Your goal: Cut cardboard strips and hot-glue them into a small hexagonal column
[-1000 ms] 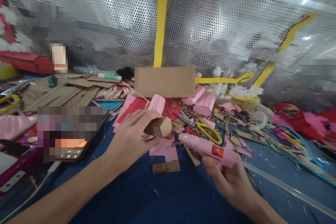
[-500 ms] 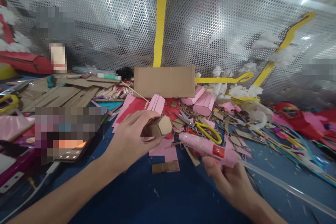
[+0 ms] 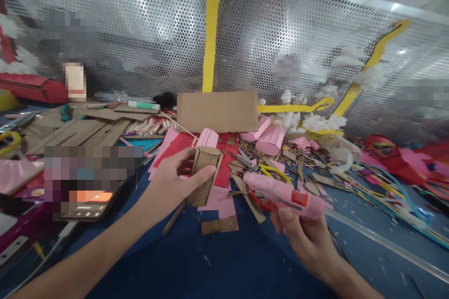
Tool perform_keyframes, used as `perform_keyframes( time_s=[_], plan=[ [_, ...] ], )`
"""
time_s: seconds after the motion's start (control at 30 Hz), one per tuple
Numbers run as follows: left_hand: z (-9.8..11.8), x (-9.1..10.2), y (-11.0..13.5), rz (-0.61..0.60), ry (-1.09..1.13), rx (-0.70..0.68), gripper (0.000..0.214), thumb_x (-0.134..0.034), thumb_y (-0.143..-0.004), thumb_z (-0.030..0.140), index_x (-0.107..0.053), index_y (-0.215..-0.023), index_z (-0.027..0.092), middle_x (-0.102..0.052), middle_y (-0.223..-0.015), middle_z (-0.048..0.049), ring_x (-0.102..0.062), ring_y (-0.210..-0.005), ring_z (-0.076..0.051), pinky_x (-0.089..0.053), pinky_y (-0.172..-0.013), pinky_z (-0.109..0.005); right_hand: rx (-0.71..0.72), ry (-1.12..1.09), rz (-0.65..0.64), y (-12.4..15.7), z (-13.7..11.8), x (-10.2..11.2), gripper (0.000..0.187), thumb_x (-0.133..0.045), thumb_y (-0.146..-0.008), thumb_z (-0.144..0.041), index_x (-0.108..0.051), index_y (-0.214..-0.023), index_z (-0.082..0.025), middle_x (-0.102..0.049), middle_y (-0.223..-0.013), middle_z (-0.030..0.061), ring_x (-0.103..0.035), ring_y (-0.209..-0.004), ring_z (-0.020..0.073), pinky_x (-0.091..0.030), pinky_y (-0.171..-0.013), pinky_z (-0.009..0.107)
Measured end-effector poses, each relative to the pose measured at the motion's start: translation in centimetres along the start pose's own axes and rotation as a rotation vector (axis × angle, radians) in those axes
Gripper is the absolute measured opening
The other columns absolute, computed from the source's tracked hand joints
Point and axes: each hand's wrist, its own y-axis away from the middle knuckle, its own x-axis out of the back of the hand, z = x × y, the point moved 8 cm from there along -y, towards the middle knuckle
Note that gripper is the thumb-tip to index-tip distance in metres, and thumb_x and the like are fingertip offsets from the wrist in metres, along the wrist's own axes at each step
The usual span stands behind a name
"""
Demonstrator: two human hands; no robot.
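Note:
My left hand [image 3: 171, 187] grips a small brown cardboard box piece [image 3: 204, 175], held upright with its open top away from me. My right hand [image 3: 303, 238] is closed round the handle of a pink glue gun [image 3: 284, 194], whose nozzle points left toward the cardboard piece and stops a short way from it. A clear glue stick [image 3: 382, 243] trails from the gun's back to the right. Yellow-handled scissors [image 3: 261, 168] lie just behind the gun.
Blue table [image 3: 224, 266] strewn with pink paper and cardboard scraps. A cardboard sheet [image 3: 217, 111] leans on the perforated metal wall [image 3: 140, 32]. A phone [image 3: 87, 196] lies at left, flat cardboard sheets [image 3: 84, 128] behind it. Cotton and yellow strips [image 3: 315, 117] sit at right.
My left hand turned the cardboard piece from lying sideways to upright. The glue gun shifted slightly right and lower. The view tilted a little.

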Motion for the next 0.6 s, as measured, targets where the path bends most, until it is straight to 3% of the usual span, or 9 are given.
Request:
perform_keyframes(
  time_s=[0.13,0.3,0.4,0.6],
  plan=[
    [-1.5,-1.7,0.2,-0.159,0.218,0.125,0.031,-0.068,-0.098,0.044,-0.075,-0.121,0.023,-0.084,-0.114,-0.0086,-0.08,-0.101,-0.027,-0.069,-0.081,-0.039,-0.026,-0.152,0.008,0.4,0.8,-0.2,0.045,-0.048,-0.109,-0.053,-0.064,-0.079,-0.023,-0.054,-0.055,-0.0026,-0.044,-0.045,0.0125,-0.037,-0.041,0.022],
    [-2.0,-3.3,1.1,-0.256,0.402,0.355,0.046,-0.076,-0.092,0.053,-0.076,-0.122,0.018,-0.08,-0.125,-0.012,-0.075,-0.116,-0.032,-0.063,-0.095,-0.041,-0.069,-0.196,-0.003,0.6,1.4,-0.4,0.044,-0.052,-0.107,-0.054,-0.067,-0.082,-0.021,-0.055,-0.056,-0.0015,-0.045,-0.047,0.0124,-0.037,-0.043,0.023],
    [-1.3,-3.7,1.3,-0.311,0.475,0.352,0.048,-0.076,-0.092,0.052,-0.075,-0.126,0.018,-0.081,-0.121,-0.0134,-0.076,-0.111,-0.031,-0.062,-0.095,-0.043,-0.082,-0.213,-0.001,0.5,1.4,-0.4,0.041,-0.052,-0.107,-0.055,-0.069,-0.091,-0.02,-0.056,-0.057,-0.0014,-0.045,-0.047,0.0124,-0.038,-0.043,0.023],
    [-1.0,-3.8,1.4,-0.377,0.483,0.296,0.046,-0.074,-0.095,0.048,-0.071,-0.132,0.021,-0.076,-0.131,-0.0119,-0.072,-0.119,-0.03,-0.059,-0.1,-0.04,-0.028,-0.166,-0.02,0.5,0.6,-0.2,0.055,-0.048,-0.108,-0.057,-0.058,-0.068,-0.021,-0.055,-0.054,-0.0008,-0.046,-0.046,0.0112,-0.038,-0.043,0.022]
  ],
)
